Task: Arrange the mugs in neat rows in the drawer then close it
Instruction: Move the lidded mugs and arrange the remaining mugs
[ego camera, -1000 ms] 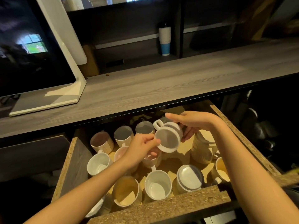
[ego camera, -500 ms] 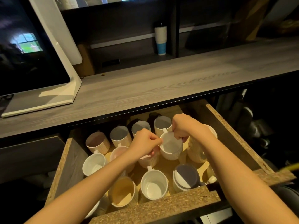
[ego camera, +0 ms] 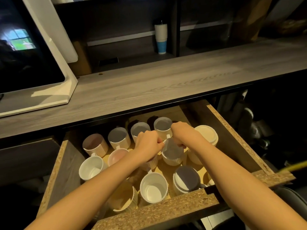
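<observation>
An open chipboard drawer (ego camera: 232, 136) under the desk holds several pale mugs. A white ribbed mug (ego camera: 172, 154) stands upright in the middle row. My left hand (ego camera: 147, 146) pinches its left rim with curled fingers. My right hand (ego camera: 182, 134) grips its far right rim. A back row of mugs (ego camera: 118, 138) stands upright behind my hands. A pink-lined mug (ego camera: 116, 155) and a white mug (ego camera: 91, 168) sit to the left. Nearer me stand a white mug (ego camera: 153, 188), a cream ribbed mug (ego camera: 124, 199) and an upside-down mug (ego camera: 186, 179). Another upside-down mug (ego camera: 206, 134) sits at the right.
The grey wood desk top (ego camera: 157, 80) overhangs the drawer's back. A white-framed monitor (ego camera: 33, 52) stands on it at the left. A white and blue tumbler (ego camera: 160, 39) stands on the shelf behind. The drawer's front panel (ego camera: 157, 211) runs across, close to me.
The white mug was held tilted in the air a second ago; both hands have lowered it upright into the middle row. The view has shifted slightly.
</observation>
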